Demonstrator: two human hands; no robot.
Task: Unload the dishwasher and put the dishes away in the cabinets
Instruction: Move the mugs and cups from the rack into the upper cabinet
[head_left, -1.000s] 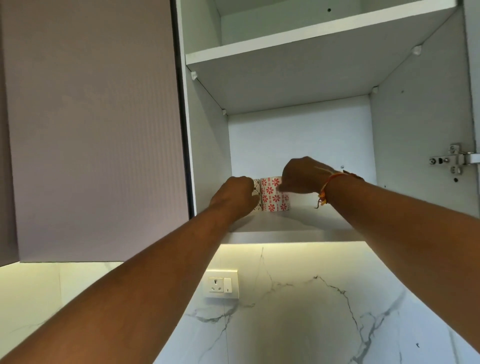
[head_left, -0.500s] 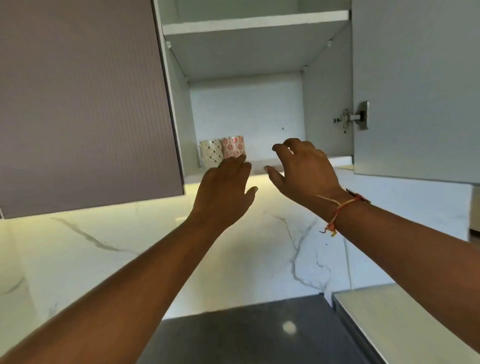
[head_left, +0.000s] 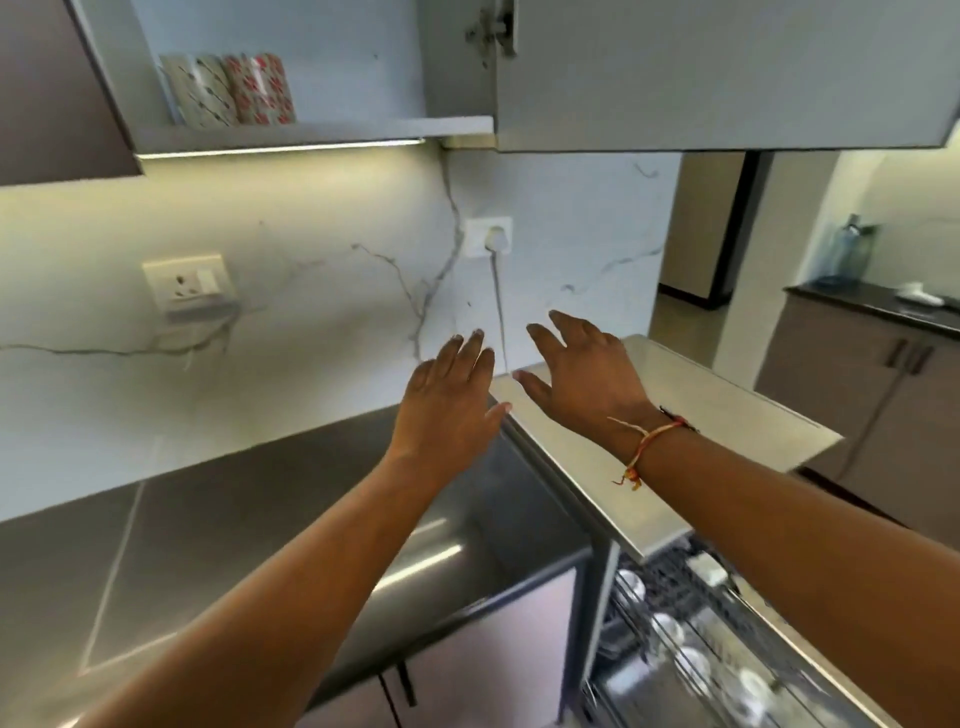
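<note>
Both hands are spread wide and hold nothing: the left hand and the right hand hover side by side above the grey bench, palms down. Two patterned mugs stand touching on the open cabinet's bottom shelf, up on the left. The dishwasher rack, lower right, holds blurred white dishes.
</note>
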